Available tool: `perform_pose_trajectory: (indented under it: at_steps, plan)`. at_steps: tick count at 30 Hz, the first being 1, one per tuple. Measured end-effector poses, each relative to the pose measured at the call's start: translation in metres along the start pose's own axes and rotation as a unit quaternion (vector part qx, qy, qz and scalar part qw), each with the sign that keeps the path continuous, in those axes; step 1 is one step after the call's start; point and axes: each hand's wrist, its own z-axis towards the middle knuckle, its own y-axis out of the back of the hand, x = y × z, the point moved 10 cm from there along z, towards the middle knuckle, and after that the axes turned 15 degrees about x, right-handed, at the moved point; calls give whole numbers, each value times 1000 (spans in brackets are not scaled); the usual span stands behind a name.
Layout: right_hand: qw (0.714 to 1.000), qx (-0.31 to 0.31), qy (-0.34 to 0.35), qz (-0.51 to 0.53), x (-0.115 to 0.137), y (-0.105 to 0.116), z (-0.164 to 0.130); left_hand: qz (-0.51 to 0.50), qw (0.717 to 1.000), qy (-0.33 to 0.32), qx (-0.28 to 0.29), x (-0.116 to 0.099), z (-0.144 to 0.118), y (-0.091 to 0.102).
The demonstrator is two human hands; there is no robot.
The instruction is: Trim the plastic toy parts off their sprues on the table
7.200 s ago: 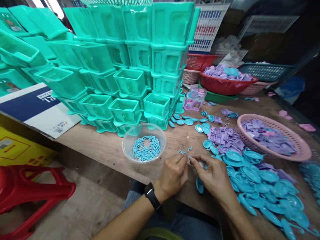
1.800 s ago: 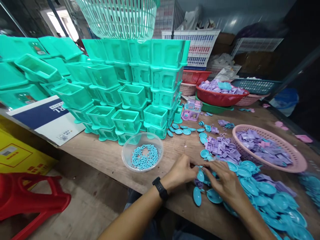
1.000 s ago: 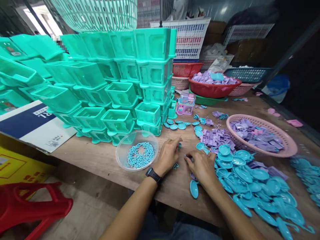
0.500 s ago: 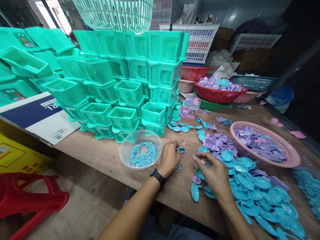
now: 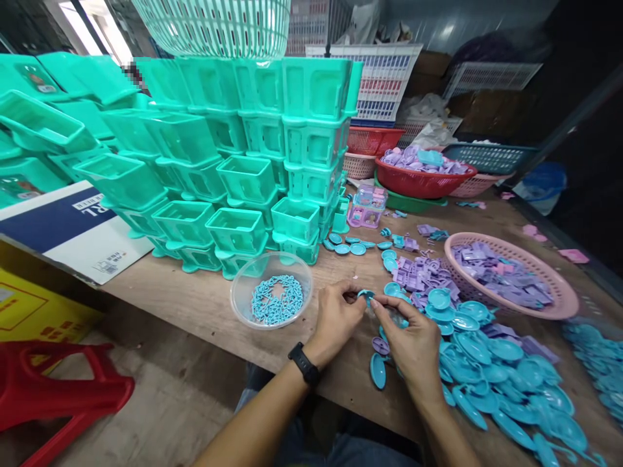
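Wooden table [image 5: 204, 305] across the frame's middle, teal tubs [image 5: 233, 168] stacked upper left, clear bowl [image 5: 271, 298] centre, pink basket [image 5: 511, 275] right, blue oval pieces [image 5: 501, 370] heaped lower right, purple pieces [image 5: 421, 277] beside them.

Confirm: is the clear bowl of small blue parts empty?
No, the clear bowl holds a heap of small blue parts.

A big stack of green tubs [image 5: 253, 149] sits on the wooden table [image 5: 195, 305]. A green basket [image 5: 219, 26] sits on top of the stack. A pink basket [image 5: 511, 275] holds purple bits. Farther back, a red basket [image 5: 423, 181] holds more purple bits. A small pink toy [image 5: 367, 207] stands by the tubs. A red stool [image 5: 53, 395] is on the floor, near a yellow box [image 5: 34, 305].
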Motion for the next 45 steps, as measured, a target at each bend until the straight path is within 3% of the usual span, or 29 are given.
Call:
perform_pose_trajectory:
  at_steps: [7, 21, 30, 35, 37, 40, 42, 45]
  plan:
    - [998, -27, 49, -36, 16, 3, -2, 56, 998, -26, 4, -14, -5, -2]
    - [994, -28, 73, -73, 17, 2, 0, 121, 992, -44, -5, -17, -5, -1]
    - [973, -11, 140, -186, 25, -4, -3, 319, 935, -145, 52, -36, -13, -21]
    - [975, -3, 128, -181, 18, -5, 3, 292, 944, -137, 67, -25, -9, -28]
    - [977, 3, 124, -173, 15, 2, 10, 253, 952, -136, 104, -22, -1, -33]
    - [976, -21, 102, -192, 9, 29, 20, 234, 951, -123, 159, -20, 23, -39]
    - [970, -43, 79, -228, 2, 52, 26, 293, 945, -93, 116, -19, 47, -29]
    - [941, -49, 47, -330, -10, 76, 31, 409, 912, -24, 28, -11, 81, -11]
